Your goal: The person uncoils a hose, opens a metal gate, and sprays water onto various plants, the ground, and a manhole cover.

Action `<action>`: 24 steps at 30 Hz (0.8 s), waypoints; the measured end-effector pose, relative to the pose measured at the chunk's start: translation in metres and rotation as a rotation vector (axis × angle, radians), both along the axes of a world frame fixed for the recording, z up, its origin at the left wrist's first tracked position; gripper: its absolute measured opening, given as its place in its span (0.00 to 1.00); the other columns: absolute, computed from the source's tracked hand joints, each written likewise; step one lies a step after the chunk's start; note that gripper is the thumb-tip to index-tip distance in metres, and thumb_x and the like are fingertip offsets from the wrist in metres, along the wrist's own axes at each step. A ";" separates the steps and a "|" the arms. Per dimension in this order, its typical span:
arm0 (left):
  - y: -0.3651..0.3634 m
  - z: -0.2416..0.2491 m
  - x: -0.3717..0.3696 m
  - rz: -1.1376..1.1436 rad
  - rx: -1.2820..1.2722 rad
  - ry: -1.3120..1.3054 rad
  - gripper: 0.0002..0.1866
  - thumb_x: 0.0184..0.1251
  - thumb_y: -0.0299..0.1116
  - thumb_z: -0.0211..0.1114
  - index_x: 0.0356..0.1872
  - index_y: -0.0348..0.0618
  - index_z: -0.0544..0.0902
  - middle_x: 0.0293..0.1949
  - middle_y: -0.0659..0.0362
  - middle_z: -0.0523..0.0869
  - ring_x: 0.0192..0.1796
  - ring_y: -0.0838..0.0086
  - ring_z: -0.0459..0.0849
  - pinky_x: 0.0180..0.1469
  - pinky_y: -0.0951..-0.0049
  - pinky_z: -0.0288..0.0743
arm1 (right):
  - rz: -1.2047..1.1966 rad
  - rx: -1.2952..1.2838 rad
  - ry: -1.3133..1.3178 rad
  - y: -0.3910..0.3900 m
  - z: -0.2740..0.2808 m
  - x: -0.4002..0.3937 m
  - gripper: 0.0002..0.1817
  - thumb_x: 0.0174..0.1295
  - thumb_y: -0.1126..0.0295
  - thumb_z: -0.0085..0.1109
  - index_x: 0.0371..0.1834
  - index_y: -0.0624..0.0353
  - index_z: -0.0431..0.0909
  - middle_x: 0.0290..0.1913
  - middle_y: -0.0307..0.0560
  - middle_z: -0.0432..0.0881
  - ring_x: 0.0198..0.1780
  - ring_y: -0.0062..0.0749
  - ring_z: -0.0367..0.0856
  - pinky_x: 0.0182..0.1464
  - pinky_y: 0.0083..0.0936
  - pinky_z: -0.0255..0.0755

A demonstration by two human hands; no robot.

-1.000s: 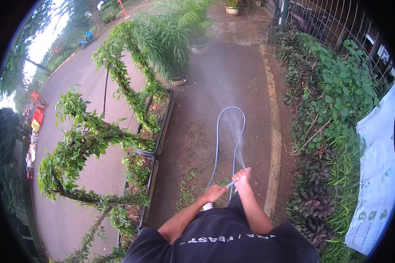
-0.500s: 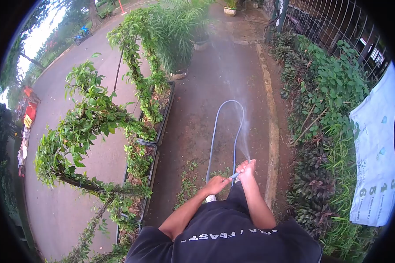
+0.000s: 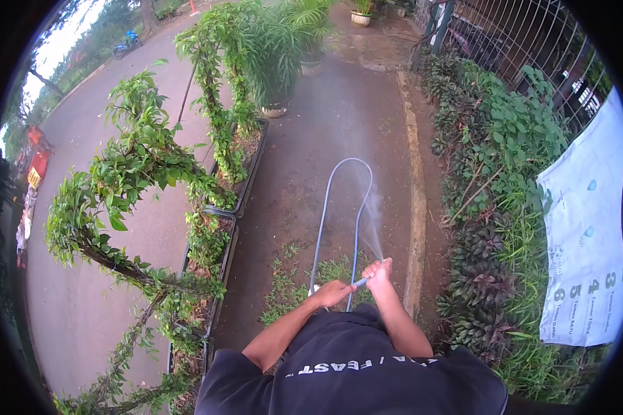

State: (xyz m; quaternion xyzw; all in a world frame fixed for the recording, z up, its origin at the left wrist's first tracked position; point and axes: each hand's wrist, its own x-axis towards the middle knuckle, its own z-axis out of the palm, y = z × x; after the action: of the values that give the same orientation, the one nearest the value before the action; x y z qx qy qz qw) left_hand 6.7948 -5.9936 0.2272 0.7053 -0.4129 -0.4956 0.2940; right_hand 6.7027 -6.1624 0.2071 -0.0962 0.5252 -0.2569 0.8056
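Observation:
A blue-grey hose (image 3: pixel 321 220) lies in a long loop on the dark paved path (image 3: pixel 298 173) and comes back to my hands. My left hand (image 3: pixel 333 294) is closed around the hose a little behind its end. My right hand (image 3: pixel 378 271) grips the hose's end, its fingers wrapped round it. Water (image 3: pixel 372 232) sprays out from my right hand in a thin fan, up and slightly left in the view, and fades to mist over the path.
Climbing plants (image 3: pixel 138 162) in black planters (image 3: pixel 214 290) line the left side. Potted palms (image 3: pixel 273 69) stand farther ahead. A low curb (image 3: pixel 414 180), a bed of shrubs (image 3: pixel 491 277), a white printed banner (image 3: pixel 581 235) and a metal fence (image 3: pixel 533 41) run along the right.
The view has shifted slightly, so the plants, curb and banner sit farther left. My hands also appear a little farther left, still holding the hose, and the spray continues.

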 end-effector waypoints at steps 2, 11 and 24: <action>-0.003 0.006 -0.011 0.055 -0.088 -0.002 0.33 0.70 0.58 0.49 0.16 0.36 0.71 0.12 0.58 0.68 0.18 0.71 0.66 0.24 0.59 0.60 | -0.011 -0.041 -0.011 0.000 0.020 -0.005 0.26 0.68 0.44 0.30 0.16 0.47 0.56 0.10 0.34 0.52 0.09 0.26 0.48 0.14 0.28 0.47; -0.005 0.021 -0.089 0.019 -0.035 -0.096 0.35 0.69 0.60 0.48 0.18 0.33 0.72 0.14 0.51 0.71 0.20 0.65 0.69 0.28 0.57 0.64 | -0.001 -0.106 -0.036 0.002 0.050 -0.079 0.26 0.69 0.45 0.30 0.16 0.47 0.57 0.10 0.33 0.51 0.09 0.25 0.48 0.13 0.26 0.46; 0.055 -0.013 -0.262 -0.010 0.089 -0.152 0.37 0.69 0.61 0.47 0.22 0.29 0.78 0.18 0.44 0.78 0.23 0.58 0.78 0.32 0.55 0.68 | 0.103 0.183 0.032 0.051 -0.019 -0.247 0.27 0.67 0.41 0.29 0.16 0.47 0.55 0.09 0.32 0.48 0.08 0.25 0.46 0.12 0.27 0.44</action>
State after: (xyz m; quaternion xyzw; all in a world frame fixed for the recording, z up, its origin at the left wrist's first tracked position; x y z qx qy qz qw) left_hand 6.5331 -5.9384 0.2142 0.7513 -0.4150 -0.4600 0.2276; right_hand 6.4553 -6.1110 0.1879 -0.0532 0.5538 -0.1644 0.8145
